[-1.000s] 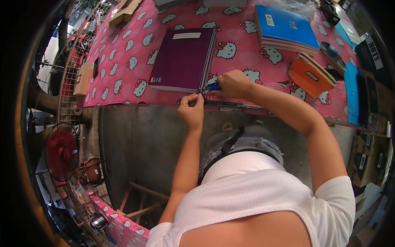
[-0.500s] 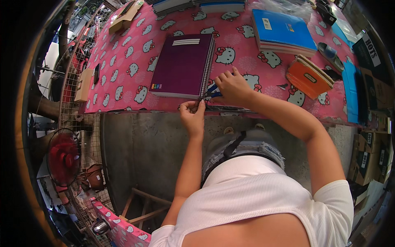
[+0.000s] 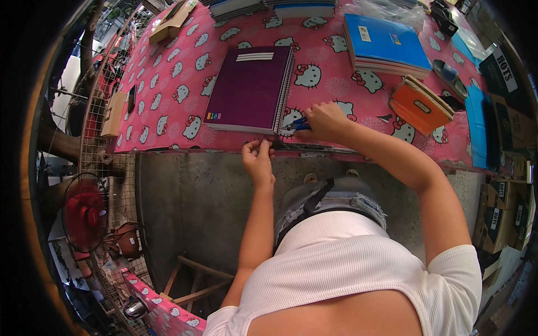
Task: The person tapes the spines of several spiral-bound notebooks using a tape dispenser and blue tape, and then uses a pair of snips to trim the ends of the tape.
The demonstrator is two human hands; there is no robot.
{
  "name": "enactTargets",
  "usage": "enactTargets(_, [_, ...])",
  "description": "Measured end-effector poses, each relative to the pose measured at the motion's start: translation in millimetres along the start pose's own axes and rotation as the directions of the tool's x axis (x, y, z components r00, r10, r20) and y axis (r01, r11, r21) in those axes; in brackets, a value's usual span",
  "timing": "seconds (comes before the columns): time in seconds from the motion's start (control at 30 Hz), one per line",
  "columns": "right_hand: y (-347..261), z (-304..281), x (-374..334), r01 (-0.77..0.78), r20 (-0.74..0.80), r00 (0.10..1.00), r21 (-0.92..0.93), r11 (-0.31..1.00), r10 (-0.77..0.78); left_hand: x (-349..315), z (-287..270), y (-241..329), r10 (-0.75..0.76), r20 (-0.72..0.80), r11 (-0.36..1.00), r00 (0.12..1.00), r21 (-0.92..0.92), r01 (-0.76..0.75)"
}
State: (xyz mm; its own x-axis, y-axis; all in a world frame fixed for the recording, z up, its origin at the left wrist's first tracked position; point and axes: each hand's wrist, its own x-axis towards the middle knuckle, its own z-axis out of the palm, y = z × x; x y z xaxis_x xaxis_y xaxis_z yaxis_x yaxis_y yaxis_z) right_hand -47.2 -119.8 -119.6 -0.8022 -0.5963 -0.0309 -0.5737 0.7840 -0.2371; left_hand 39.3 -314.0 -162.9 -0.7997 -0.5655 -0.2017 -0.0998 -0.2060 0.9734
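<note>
A purple spiral-bound notebook (image 3: pixel 246 89) lies on the pink patterned tablecloth (image 3: pixel 322 92), its wire coil along the right edge. My right hand (image 3: pixel 329 121) is closed around pliers with blue handles (image 3: pixel 301 124), whose jaws point left toward the coil's lower end. They look apart from the coil. Just below the notebook's bottom right corner, at the table's front edge, my left hand (image 3: pixel 258 159) has thumb and fingers pinched together. Whatever is between those fingertips is too small to make out.
Blue notebooks (image 3: pixel 386 42) are stacked at the far right, with an orange box-like item (image 3: pixel 421 105) nearer me. More notebooks (image 3: pixel 302 10) sit along the far side. Cardboard boxes (image 3: pixel 504 123) stand at the right. A red fan (image 3: pixel 85 215) is at the lower left.
My right hand and the pliers have moved right, away from the coil's lower end. My left hand has drawn slightly down and left from the notebook's corner.
</note>
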Motion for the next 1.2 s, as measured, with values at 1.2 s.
enactTargets(1.2, [-11,14,5,0.096,-0.170,0.975,-0.251,0.963,-0.142,-1,3,4,-0.145,0.211,0.983,0.967,0.141,0.116])
